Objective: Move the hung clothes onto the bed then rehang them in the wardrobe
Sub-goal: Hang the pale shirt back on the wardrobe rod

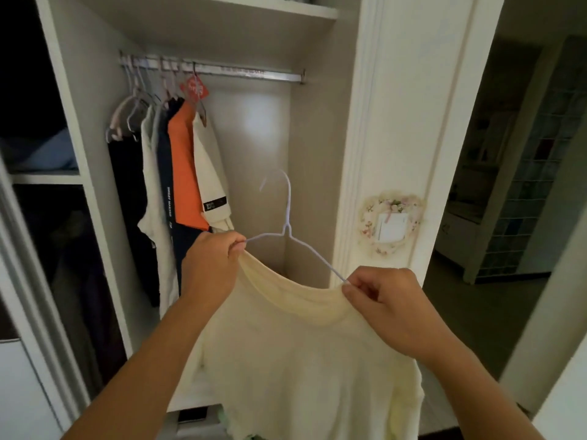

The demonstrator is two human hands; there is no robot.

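A cream T-shirt [305, 360] hangs in front of me, its neckline stretched between both hands. A thin white wire hanger [287, 227] stands above the collar, hook up, its arms running down into the shirt. My left hand [212, 265] pinches the left end of the hanger together with the collar. My right hand [384, 300] pinches the right end and the collar the same way. Behind them is the open wardrobe with its metal rail [254, 73]. Several garments [178, 173] hang bunched at the rail's left end: black, white, navy, orange, cream.
The right part of the rail is bare. A shelf [254, 7] runs above the rail. The white wardrobe frame [403, 122] stands to the right with a floral wall ornament [392, 223]. A dark doorway [508, 185] opens at far right. Dark compartments [38, 138] lie left.
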